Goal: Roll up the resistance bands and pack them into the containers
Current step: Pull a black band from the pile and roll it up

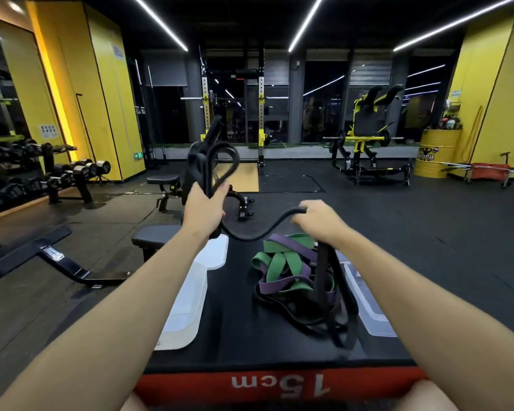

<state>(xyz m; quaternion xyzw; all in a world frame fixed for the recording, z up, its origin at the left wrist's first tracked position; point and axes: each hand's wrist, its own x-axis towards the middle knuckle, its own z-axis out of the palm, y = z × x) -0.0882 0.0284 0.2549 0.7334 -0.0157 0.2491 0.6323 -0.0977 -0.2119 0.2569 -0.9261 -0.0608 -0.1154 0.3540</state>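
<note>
The person's left hand was raised a little left of the frame's centre, its fingers curled round several gathered loops of a black resistance band. The loops stood up above the fist, towards the middle of the frame. From below this hand the same band sagged in a curve to the right and rose into the right hand, which was lower and right of centre. The right hand's fingers were closed over the band, knuckles up. Below the right hand the band hung straight down and ended in loose black coils on the black platform, in the lower middle of the frame. Just beside these coils, under and between the two hands, lay a tangled pile of green and purple bands, touching the black one. A translucent white container stood on the platform's left side, under the left forearm, and a clear container stood on its right side, partly hidden by the right forearm. Neither hand touched a container.
</note>
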